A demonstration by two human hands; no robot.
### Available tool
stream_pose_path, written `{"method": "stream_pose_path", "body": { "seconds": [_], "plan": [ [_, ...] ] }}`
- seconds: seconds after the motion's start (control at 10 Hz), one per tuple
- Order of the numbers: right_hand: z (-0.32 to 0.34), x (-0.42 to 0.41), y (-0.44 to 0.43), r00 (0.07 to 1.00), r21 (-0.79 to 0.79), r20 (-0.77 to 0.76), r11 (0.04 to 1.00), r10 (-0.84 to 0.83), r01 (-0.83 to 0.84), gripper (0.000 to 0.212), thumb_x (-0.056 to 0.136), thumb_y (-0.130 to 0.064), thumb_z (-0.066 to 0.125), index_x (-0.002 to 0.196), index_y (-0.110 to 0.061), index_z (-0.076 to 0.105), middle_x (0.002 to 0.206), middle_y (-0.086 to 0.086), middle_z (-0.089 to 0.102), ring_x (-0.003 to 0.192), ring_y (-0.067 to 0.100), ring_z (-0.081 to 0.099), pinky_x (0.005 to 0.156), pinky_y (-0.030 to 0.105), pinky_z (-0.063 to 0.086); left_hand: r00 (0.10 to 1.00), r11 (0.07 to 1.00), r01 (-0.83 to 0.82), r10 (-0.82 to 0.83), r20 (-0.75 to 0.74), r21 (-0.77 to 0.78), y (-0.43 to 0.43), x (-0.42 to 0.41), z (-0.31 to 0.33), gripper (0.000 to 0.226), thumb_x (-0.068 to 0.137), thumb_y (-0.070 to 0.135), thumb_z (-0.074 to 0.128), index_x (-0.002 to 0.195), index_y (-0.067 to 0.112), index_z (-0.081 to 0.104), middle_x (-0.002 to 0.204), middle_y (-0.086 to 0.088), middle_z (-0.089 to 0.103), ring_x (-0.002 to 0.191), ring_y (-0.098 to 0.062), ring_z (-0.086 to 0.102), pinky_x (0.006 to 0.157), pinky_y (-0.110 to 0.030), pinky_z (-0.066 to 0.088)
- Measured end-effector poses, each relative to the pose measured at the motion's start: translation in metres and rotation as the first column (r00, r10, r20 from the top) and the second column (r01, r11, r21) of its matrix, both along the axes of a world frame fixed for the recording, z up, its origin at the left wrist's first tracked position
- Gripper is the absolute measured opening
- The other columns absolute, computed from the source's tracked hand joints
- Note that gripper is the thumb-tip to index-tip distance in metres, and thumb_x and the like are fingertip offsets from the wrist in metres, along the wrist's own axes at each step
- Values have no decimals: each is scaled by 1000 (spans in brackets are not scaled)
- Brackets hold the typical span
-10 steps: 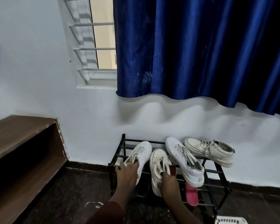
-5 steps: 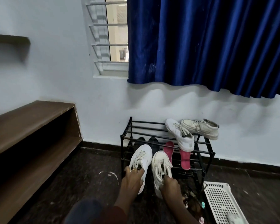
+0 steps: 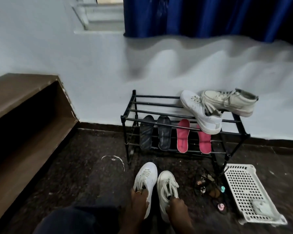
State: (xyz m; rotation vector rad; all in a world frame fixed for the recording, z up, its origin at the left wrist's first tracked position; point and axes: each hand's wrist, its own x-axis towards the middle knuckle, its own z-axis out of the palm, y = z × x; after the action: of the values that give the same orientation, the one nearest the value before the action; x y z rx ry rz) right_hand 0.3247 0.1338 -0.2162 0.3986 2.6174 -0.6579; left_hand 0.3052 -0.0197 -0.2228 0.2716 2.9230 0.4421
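Left hand [image 3: 139, 199]: curled round the left shoe [image 3: 146, 177] at its heel.
Right hand [image 3: 177, 206]: curled round the right shoe [image 3: 166, 184] at its opening.
Shoes: held side by side, low before the rack [image 3: 128, 115].
Advice: both should be lowered level and together.

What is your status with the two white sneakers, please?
Left hand grips left sneaker, right hand grips right sneaker. Both side by side before the shoe rack. Small clutter and white basket lie to the right, apart.
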Motion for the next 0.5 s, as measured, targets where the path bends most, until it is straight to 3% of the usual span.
{"method": "stream_pose_path", "body": {
  "seconds": [0.1, 0.2, 0.3, 0.4, 0.5],
  "plan": [
    [-31, -26, -7, 1000, 0, 23, 1000, -17, 17, 31, 90, -19, 43, 118, -11, 54, 118, 12, 56, 108, 28, 57, 83, 31, 44, 997, 982, -67, 57, 60, 174, 1, -34, -33, 47, 65, 39, 74, 101, 18, 52, 87, 0, 69, 88, -25, 44, 71, -38, 51],
    [-63, -50, -12, 999, 25, 7, 999, -39, 39, 28, 92, -18, 41, 114, -9, 56, 119, 11, 56, 106, 26, 58, 83, 31, 43, 963, 958, -259, 267, -49, 120, 0, -55, -81, 36, 90, 30, 45, 117, 6, 46, 108, -13, 65, 90, -8, 44, 91, -30, 40],
    [-85, -72, -19, 999, 45, -9, 998, -36, 37, 28, 93, -14, 40, 113, -7, 59, 120, 13, 55, 103, 26, 59, 83, 30, 43, 882, 729, -471, 376, 285, 496, 1, -78, -121, 69, 82, 57, 54, 128, 7, 40, 122, -18, 52, 87, -4, 48, 100, -44, 45],
    [-105, -95, -26, 998, 41, -14, 997, -69, 70, 28, 94, -11, 39, 113, -5, 59, 122, 15, 54, 102, 26, 61, 81, 30, 45, 888, 791, -452, 358, 289, 412, 1, -109, -144, 62, 85, 53, 46, 127, 8, 42, 126, -22, 51, 99, -19, 51, 98, -48, 45],
    [-124, -115, -34, 996, 63, 45, 995, -83, 80, 30, 96, -10, 36, 119, -5, 55, 127, 14, 51, 105, 22, 60, 86, 28, 44, 962, 973, -227, 218, 168, 42, -4, -117, -159, 46, 92, 33, 45, 133, 12, 40, 117, -13, 60, 109, -29, 53, 99, -42, 41]
  ]
}}
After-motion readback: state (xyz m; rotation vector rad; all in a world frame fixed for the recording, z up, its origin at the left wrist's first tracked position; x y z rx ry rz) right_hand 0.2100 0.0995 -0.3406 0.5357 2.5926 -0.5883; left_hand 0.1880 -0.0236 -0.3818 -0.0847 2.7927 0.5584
